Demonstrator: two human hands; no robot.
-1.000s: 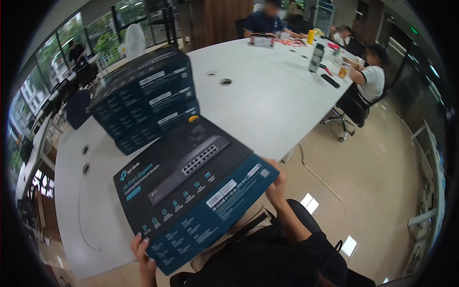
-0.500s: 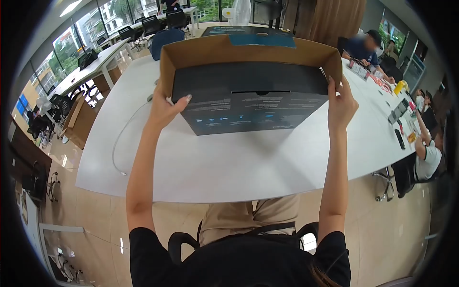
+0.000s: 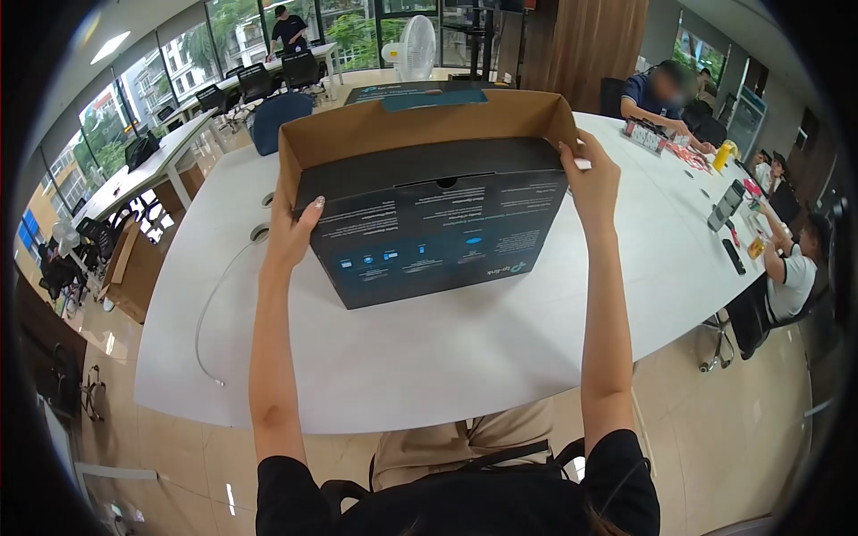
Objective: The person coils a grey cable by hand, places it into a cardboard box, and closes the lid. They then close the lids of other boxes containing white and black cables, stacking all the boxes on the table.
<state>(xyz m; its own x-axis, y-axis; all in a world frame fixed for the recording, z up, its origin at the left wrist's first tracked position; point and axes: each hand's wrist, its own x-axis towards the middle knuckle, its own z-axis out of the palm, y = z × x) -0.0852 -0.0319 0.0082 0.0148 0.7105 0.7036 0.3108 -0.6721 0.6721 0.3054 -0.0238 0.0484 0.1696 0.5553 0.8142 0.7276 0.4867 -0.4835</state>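
I hold a dark network-switch retail box (image 3: pixel 429 228) with teal print, tilted with its front down, half inside an open brown cardboard carton (image 3: pixel 420 125) on the white table (image 3: pixel 465 348). My left hand (image 3: pixel 290 237) grips the box's left end, fingers against the carton's side. On the right end, my right hand (image 3: pixel 592 183) holds the box at the carton's corner. Both arms are stretched out over the table.
More dark boxes (image 3: pixel 402 91) lie behind the carton. A cable (image 3: pixel 210 313) trails from a grommet hole (image 3: pixel 259 234). People sit at the table's far right end by bottles and phones (image 3: pixel 728 205). A fan (image 3: pixel 416 45) and office chairs (image 3: pixel 277 116) stand behind.
One second ago I held the box flat in front of me beside a stack of boxes. Now it is tipped partly inside the carton, which sits closer and more to the left than half a second ago.
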